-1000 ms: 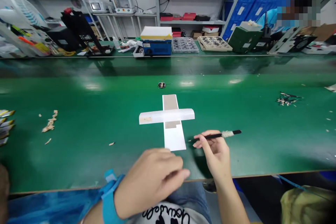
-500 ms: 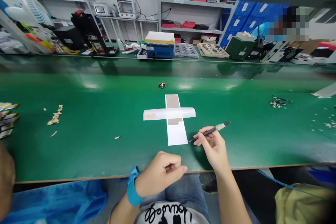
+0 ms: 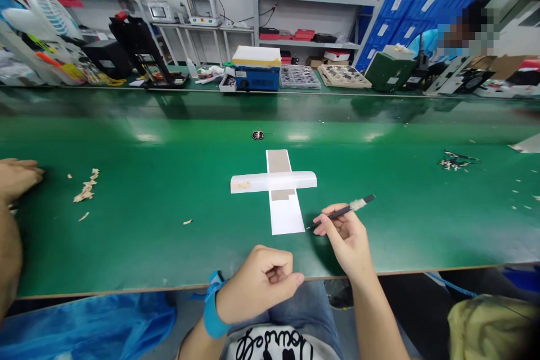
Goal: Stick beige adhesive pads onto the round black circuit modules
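Right hand point(image 3: 345, 239) pinched around a thin black tool point(image 3: 341, 212), held pen-fashion between thumb and first fingers; dark tip pointing left and slightly toward the body, pale-wrapped far end slanting up and to the right. Long axis of the tool thus roughly across the counter point(image 3: 135, 236), tilted a little away at its right end. Tip just beside the lower right corner of the white vertical strip point(image 3: 286, 216), near but not clearly touching.

Vertical strip lying flat, long axis running away from the body, grey-brown patch at its far end and another just below the crossing. White horizontal strip point(image 3: 273, 181) laid over it crosswise, forming a cross; a faint tan mark near its left end. Whole cross directly ahead of the body, left of the right hand and just beyond the left.

Left hand point(image 3: 259, 280) curled into a loose fist at the near edge of the counter, thumb against the side of the forefinger; nothing visibly held, though anything tiny inside the curl cannot be told. Blue band point(image 3: 211, 312) on that wrist. Right hand plainly the nearer to the strips, tool tip already at the lower strip's edge; left hand short of them, over the counter's edge.

Further out: a small round metal part point(image 3: 257, 135) beyond the cross, tan scraps point(image 3: 85, 191) well to the left, dark bits point(image 3: 453, 162) well to the right. Another person's hand point(image 3: 17, 177) resting on the counter at far left
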A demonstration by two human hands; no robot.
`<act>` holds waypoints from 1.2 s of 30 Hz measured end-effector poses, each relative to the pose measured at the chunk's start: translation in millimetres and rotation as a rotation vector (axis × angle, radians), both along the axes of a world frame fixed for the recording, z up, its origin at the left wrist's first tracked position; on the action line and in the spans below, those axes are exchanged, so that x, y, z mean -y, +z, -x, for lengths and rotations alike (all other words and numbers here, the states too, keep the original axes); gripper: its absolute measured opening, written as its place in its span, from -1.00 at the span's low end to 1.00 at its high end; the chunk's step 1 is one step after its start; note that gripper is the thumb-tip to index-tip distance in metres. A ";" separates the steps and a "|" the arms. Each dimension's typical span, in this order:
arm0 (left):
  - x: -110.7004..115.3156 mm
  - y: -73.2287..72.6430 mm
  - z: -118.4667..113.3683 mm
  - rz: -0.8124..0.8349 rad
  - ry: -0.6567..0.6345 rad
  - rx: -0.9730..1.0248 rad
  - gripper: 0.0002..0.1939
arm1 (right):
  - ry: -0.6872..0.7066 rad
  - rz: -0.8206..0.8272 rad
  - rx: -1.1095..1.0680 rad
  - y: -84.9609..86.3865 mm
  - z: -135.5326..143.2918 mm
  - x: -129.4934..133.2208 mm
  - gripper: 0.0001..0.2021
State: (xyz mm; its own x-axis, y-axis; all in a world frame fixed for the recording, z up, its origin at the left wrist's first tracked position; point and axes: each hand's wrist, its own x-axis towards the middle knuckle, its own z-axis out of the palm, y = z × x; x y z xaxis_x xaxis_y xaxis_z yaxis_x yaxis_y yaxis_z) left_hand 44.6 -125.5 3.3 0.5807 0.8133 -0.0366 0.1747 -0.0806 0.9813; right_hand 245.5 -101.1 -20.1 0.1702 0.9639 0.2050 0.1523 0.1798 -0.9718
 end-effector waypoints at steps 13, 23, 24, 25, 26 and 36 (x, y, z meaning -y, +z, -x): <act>-0.4 -2.0 0.4 -0.034 0.019 -0.021 -0.58 | -0.001 0.001 0.031 -1.0 0.0 0.5 -0.81; 0.5 -0.8 0.1 -0.048 0.025 -0.016 -0.59 | -0.006 0.014 0.042 -0.4 -0.1 1.2 -0.81; 0.6 -0.8 0.0 -0.046 0.026 -0.017 -0.59 | -0.008 0.014 0.042 0.0 0.0 1.3 -0.81; 0.7 -1.0 -0.2 -0.041 0.029 -0.015 -0.59 | -0.009 0.014 0.042 0.4 0.1 1.4 -0.81; 0.7 -1.4 -0.4 -0.033 0.036 -0.012 -0.60 | -0.009 0.013 0.041 0.7 0.3 1.3 -0.81; 0.7 0.3 2.1 -0.026 0.078 0.030 -0.86 | -0.003 0.021 0.041 -0.8 0.3 1.2 -0.80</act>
